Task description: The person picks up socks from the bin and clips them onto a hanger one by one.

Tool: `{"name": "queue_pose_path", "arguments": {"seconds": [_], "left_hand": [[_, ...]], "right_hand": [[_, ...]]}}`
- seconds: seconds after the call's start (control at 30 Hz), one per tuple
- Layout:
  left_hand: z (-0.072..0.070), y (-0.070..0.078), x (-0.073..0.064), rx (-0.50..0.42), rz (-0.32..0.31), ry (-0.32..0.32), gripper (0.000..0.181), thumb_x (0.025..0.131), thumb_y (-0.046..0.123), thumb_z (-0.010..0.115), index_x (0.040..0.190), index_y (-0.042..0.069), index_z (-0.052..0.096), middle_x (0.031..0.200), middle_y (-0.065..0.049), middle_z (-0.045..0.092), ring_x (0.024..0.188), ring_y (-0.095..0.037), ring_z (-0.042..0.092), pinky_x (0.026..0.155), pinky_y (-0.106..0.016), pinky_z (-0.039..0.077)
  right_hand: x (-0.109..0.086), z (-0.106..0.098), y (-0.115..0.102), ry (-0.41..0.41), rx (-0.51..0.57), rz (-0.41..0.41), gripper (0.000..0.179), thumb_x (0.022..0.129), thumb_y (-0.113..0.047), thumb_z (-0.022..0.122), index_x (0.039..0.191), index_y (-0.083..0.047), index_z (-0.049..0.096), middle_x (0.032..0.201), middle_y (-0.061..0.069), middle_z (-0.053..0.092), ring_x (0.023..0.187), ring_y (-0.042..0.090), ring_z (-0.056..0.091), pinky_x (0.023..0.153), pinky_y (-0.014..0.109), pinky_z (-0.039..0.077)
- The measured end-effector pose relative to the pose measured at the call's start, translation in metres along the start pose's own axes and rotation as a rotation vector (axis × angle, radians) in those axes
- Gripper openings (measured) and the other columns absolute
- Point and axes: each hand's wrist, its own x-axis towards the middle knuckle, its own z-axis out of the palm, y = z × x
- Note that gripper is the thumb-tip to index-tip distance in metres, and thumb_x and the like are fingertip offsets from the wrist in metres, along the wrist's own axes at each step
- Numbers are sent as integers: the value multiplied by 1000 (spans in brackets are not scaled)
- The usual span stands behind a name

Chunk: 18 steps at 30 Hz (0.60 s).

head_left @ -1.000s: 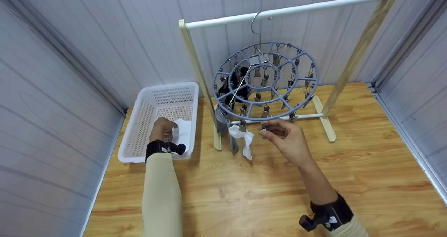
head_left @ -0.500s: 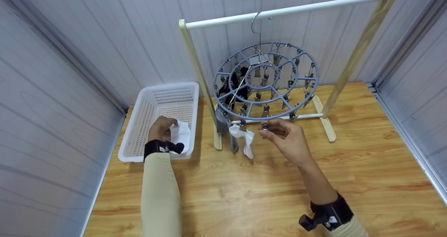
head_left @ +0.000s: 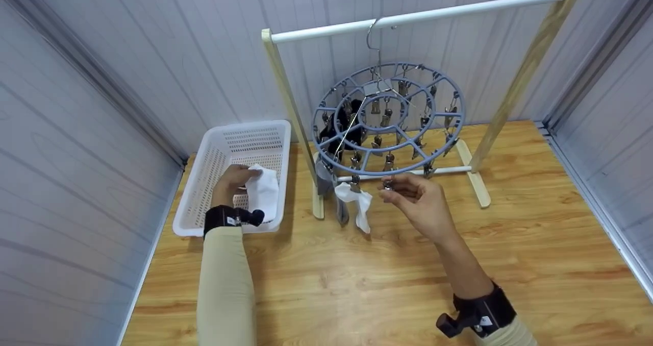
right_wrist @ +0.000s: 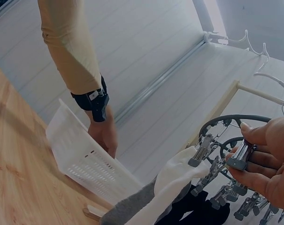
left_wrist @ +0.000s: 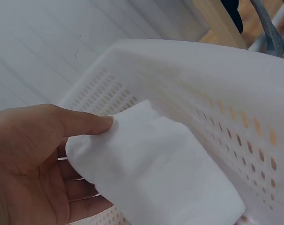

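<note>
My left hand is inside the white plastic basket, pinching a white sock near its upper edge between thumb and fingers. The sock hangs flat from this grip, and its lower end lies over the basket's near part. At the front rim of the round blue-grey clip hanger, my right hand holds a metal clip between thumb and fingers. No cloth shows in that clip. Just left of it, a white sock dangles from another clip.
A grey sock and black items hang on the hanger's left side. The hanger is hooked over the white rod of a wooden-legged rack, right of the basket. Pale panelled walls enclose the wooden surface.
My left hand has drawn back slightly to the left and lifted the white sock, so more of it shows. The right hand stays at the clip.
</note>
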Motion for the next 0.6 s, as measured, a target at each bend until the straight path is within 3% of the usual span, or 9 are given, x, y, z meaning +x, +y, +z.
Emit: {"name": "queue_pose_path", "arguments": {"seconds": [0.2,0.27,0.6], "left_hand": [[-4,1,-9,76,77,8,53,107,21,62,152,-6,49,140,-25,60,117,-32,64,106,-47,53],[-5,2,-13,87,98,24,52,107,19,63,151,-7,50,140,-27,60,119,-35,65,106,-48,54],[-14,7,-33,219,265,159,47,105,18,67,138,-14,60,131,-33,65,106,-40,73,85,-36,63]], "right_hand": [[0,1,-1,-3,-3,10,23,95,0,77,118,4,74,107,18,77,96,26,76,84,39,63],[0,1,-2,-5,2,11,24,95,1,77,118,5,73,107,20,76,96,26,76,84,40,63],[0,1,-3,-3,14,20,23,95,3,77,118,4,73,108,22,76,95,26,77,84,37,63]]}}
